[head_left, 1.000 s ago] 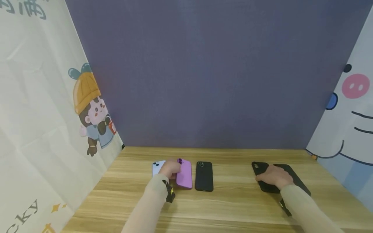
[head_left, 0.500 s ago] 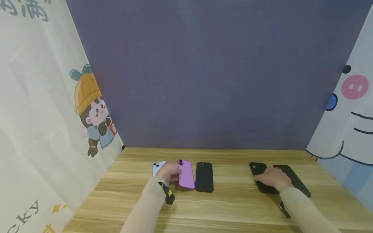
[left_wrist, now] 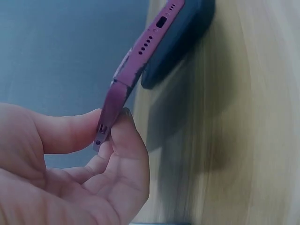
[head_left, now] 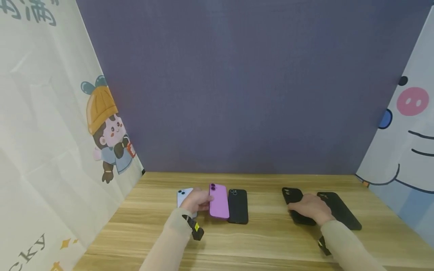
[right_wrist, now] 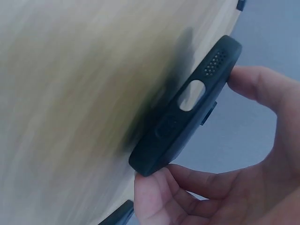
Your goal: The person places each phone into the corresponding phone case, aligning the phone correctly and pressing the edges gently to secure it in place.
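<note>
My left hand [head_left: 196, 200] pinches the long edge of a purple phone [head_left: 219, 201] between thumb and fingers. In the left wrist view the phone [left_wrist: 136, 63] is tilted, its port end showing, raised off the wood on the held side. A black phone [head_left: 238, 207] lies close on its right. Partly under my left hand is a light blue phone [head_left: 183, 197]. My right hand [head_left: 311, 206] grips a black phone case [head_left: 292, 195] across its width, thumb on one side, fingers on the other. Through the cutout of this case [right_wrist: 161, 136] the table shows. Another black case [head_left: 344, 214] lies right of that hand.
The wood-grain table [head_left: 257, 244] ends at a dark blue-grey panel [head_left: 251, 113] behind. A pale cartoon-printed sheet [head_left: 44, 131] stands along the left, and another printed sheet [head_left: 407, 158] along the right.
The purple phone has shifted right in my left hand, towards the black phone, and looks more raised. My right hand has drawn its case left, away from the other case.
</note>
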`<action>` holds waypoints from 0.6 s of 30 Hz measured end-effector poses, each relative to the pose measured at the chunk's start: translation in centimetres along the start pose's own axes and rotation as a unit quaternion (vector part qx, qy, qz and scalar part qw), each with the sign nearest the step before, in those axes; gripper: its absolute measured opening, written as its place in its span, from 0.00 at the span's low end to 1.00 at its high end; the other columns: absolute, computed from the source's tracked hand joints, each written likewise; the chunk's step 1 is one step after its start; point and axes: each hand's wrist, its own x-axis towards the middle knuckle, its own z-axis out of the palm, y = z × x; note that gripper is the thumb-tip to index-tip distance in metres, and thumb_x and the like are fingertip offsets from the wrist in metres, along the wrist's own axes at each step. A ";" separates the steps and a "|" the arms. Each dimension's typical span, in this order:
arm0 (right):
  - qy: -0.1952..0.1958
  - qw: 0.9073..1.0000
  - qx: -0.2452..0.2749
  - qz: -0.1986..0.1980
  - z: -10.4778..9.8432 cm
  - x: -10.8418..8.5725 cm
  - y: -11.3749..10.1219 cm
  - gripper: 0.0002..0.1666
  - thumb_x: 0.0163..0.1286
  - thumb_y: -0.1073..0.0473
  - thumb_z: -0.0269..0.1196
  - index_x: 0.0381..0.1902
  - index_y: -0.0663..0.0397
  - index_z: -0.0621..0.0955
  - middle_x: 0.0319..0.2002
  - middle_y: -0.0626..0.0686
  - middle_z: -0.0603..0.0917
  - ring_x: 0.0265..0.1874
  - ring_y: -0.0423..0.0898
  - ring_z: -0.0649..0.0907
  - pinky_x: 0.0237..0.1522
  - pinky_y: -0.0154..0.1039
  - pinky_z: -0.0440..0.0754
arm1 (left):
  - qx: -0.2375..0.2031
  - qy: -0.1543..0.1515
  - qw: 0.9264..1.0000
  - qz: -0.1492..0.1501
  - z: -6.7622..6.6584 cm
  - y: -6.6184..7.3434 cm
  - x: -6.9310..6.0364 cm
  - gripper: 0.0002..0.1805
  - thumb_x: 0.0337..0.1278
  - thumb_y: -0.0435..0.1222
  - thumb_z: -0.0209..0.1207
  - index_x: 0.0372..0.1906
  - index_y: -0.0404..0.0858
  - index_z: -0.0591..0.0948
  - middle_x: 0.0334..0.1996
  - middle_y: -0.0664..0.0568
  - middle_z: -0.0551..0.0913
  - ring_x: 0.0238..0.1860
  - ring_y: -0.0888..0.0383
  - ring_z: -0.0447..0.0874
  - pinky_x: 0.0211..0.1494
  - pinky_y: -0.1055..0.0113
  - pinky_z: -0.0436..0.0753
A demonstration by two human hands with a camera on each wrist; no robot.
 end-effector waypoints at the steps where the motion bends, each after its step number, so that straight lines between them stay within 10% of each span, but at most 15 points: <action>1: 0.001 1.000 0.001 -0.004 0.0 0.0 -0.2 0.38 0.62 0.33 0.66 0.45 0.67 0.84 0.46 0.69 0.83 0.35 0.58 0.83 0.34 0.56 0.81 | -0.002 -0.005 1.000 0.003 0.1 0.0 0.0 0.19 0.63 0.23 0.56 0.57 0.19 0.69 0.35 0.43 0.81 0.33 0.53 0.83 0.43 0.60 0.87; 10: -0.011 1.000 0.018 -0.020 0.6 -0.3 -1.6 0.50 0.63 0.30 0.64 0.57 0.76 0.77 0.54 0.74 0.79 0.46 0.69 0.82 0.43 0.61 0.81 | -0.017 -0.041 0.999 0.018 0.8 0.4 -0.6 0.09 0.61 0.25 0.59 0.45 0.24 0.78 0.33 0.45 0.82 0.32 0.55 0.81 0.43 0.62 0.86; 18: 0.005 0.999 0.031 -0.014 1.0 -0.8 -3.0 0.39 0.62 0.31 0.65 0.39 0.67 0.82 0.35 0.58 0.82 0.30 0.52 0.80 0.30 0.49 0.79 | -0.026 -0.050 0.998 0.028 1.6 0.7 -1.2 0.09 0.62 0.26 0.60 0.44 0.24 0.78 0.36 0.42 0.84 0.36 0.52 0.84 0.49 0.56 0.86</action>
